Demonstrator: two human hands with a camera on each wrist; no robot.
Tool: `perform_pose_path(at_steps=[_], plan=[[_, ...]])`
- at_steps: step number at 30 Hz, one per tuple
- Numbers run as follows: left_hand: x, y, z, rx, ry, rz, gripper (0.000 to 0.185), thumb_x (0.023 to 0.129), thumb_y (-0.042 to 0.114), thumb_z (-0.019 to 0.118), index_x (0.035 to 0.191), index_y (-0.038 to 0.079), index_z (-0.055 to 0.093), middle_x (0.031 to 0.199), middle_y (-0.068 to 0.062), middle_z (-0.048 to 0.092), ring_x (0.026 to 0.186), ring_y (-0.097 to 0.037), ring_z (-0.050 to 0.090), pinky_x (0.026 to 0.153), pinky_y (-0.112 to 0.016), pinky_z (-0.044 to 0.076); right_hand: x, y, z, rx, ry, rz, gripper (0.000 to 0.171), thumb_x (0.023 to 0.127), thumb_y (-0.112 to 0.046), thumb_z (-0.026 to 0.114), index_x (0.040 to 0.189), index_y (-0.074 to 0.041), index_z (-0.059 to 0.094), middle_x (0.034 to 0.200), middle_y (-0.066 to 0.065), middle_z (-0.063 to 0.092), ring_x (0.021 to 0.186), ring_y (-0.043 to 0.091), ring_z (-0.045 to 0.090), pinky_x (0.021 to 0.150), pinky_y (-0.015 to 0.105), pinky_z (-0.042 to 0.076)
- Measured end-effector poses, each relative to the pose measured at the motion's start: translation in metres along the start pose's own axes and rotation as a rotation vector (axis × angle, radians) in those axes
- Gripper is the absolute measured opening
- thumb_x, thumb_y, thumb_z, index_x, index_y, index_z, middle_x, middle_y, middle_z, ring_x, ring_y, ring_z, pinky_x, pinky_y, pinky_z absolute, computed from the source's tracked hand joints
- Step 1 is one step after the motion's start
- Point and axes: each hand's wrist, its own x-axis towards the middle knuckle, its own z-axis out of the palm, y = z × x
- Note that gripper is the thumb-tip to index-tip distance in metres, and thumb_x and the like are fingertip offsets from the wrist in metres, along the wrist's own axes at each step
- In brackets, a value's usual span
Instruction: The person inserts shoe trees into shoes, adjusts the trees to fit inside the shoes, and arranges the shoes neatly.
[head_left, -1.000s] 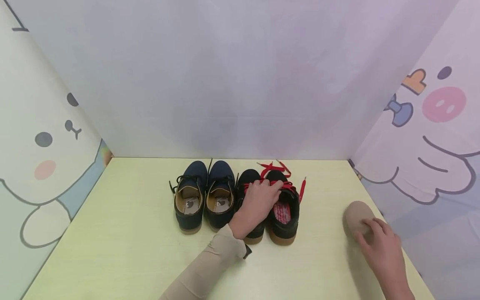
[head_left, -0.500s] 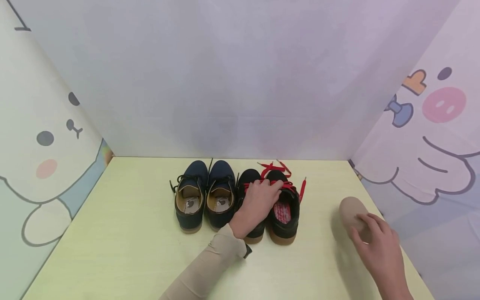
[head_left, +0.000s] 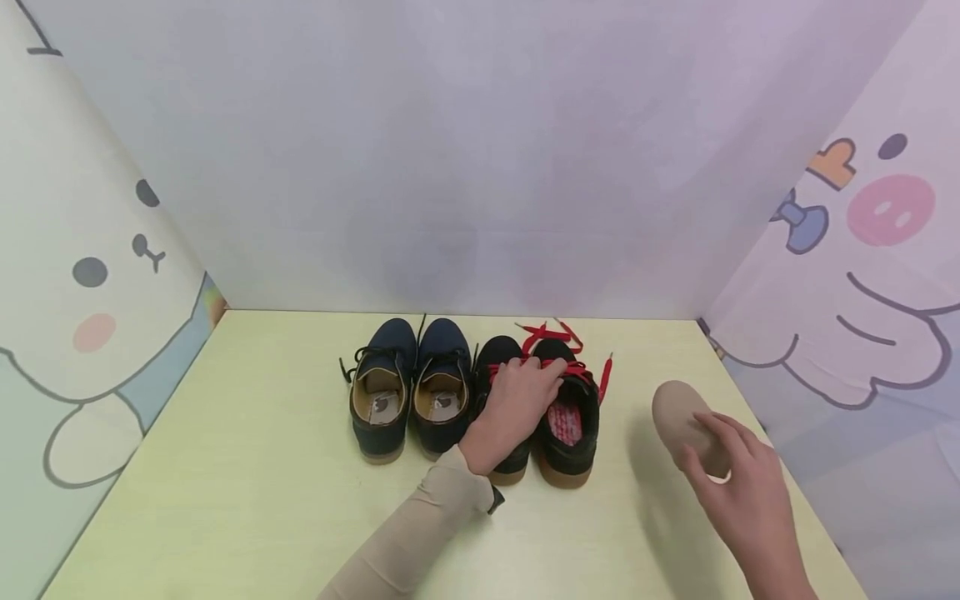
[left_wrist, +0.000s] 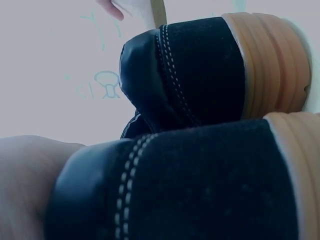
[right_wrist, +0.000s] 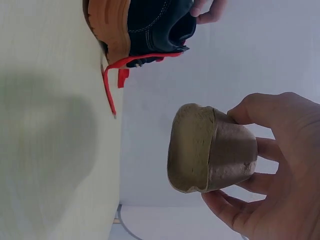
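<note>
A pair of black shoes with red laces stands side by side on the table. My left hand (head_left: 521,408) reaches over the left black shoe (head_left: 498,348) and grips the right black shoe (head_left: 568,460) near its tongue, where fingers (right_wrist: 212,12) show in the right wrist view. In my right hand (head_left: 750,492) is a beige moulded shoe insert (head_left: 678,412), held between thumb and fingers above the table, right of the shoes. Its hollow, rough-edged end shows in the right wrist view. The left wrist view has black heels (left_wrist: 200,75) with tan soles close up.
Left of the black shoes stand two navy shoes, one outer (head_left: 380,437) and one inner (head_left: 441,435), with dark laces. Loose red lace ends (head_left: 604,379) lie on the pale yellow table (head_left: 247,467). Cloth walls (head_left: 465,167) with cartoon prints enclose the back and sides.
My right hand has moved left and slightly away from me with the shoe insert, towards the black shoes. The left hand has kept its place on the shoe.
</note>
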Motion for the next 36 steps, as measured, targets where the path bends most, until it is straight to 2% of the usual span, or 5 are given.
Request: perform_pose_path(at_steps=[4,12,18,26,36], plan=[[0.000,0.000,-0.001,0.003,-0.001,-0.001,0.017,0.108,0.039,0.056,0.118,0.026,0.060,0.105,-0.004,0.079,0.080,-0.027,0.069,0.077,-0.042,0.064,0.001,-0.007,0.001,0.016,-0.012,-0.010,0.044,0.088,-0.010,0.077,0.131,-0.008,0.068,0.131,0.024,0.067,0.111,0.048,0.058,0.089,0.056,0.041],[0.000,0.000,-0.002,0.006,-0.006,-0.011,0.018,0.108,0.039,0.057,0.120,0.027,0.061,0.107,-0.004,0.079,0.080,-0.026,0.069,0.075,-0.039,0.063,0.001,-0.014,0.003,0.018,-0.043,-0.012,0.050,0.086,-0.012,0.082,0.133,-0.005,0.065,0.119,0.020,0.072,0.094,0.030,0.060,0.072,0.012,0.039],[0.000,0.000,-0.001,0.006,-0.001,-0.009,0.018,0.108,0.039,0.056,0.120,0.027,0.061,0.105,-0.004,0.079,0.079,-0.026,0.069,0.073,-0.038,0.062,0.000,-0.020,0.000,0.018,-0.068,0.037,0.053,0.087,-0.016,0.083,0.136,-0.009,0.063,0.118,0.019,0.070,0.091,0.031,0.063,0.069,0.021,0.043],[0.001,0.000,-0.001,0.010,-0.004,-0.014,0.018,0.107,0.040,0.057,0.120,0.028,0.061,0.106,-0.003,0.079,0.079,-0.025,0.068,0.072,-0.035,0.060,-0.003,-0.030,0.003,0.089,-0.032,0.042,0.059,0.086,-0.016,0.086,0.140,-0.024,0.064,0.125,0.002,0.066,0.098,-0.011,0.047,0.079,0.020,0.038],[0.001,0.002,-0.001,0.028,-0.017,-0.031,0.018,0.107,0.041,0.057,0.120,0.029,0.061,0.107,-0.003,0.079,0.079,-0.025,0.068,0.072,-0.035,0.061,-0.006,-0.036,0.011,0.177,-0.039,-0.002,0.059,0.087,-0.010,0.083,0.140,-0.025,0.064,0.128,-0.003,0.063,0.104,-0.009,0.049,0.086,0.010,0.036]])
